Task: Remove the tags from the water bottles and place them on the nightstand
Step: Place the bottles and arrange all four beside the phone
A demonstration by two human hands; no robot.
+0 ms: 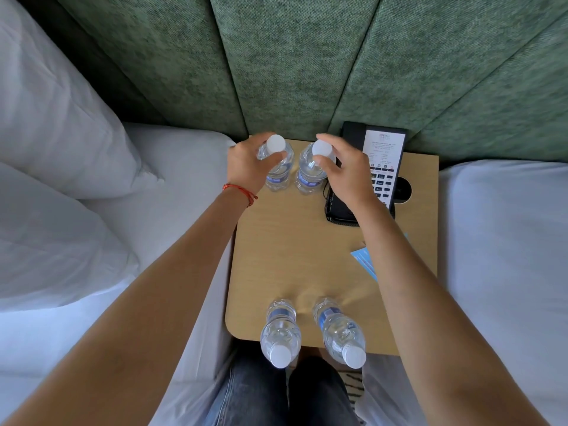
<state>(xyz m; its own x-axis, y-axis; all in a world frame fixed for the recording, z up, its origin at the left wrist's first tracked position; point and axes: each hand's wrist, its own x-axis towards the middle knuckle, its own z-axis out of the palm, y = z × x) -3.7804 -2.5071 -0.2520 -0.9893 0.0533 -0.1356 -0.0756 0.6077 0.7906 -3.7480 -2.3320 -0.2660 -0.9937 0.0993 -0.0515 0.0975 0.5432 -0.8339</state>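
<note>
Bare forearms, red string bracelet point(240, 192), dark grey jeans point(255, 392).

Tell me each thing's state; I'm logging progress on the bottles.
Back left bottle: upright, capped, left hand gripping it.
Back right bottle: upright, capped, right hand gripping it.
Two front bottles: upright, capped, untouched.
Phone: handset on cradle.

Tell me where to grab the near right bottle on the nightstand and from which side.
Take the near right bottle around its ribbed body just below the cap, coming from above and the right. It stands upright at the nightstand edge, and another bottle stands close on its left.
</note>
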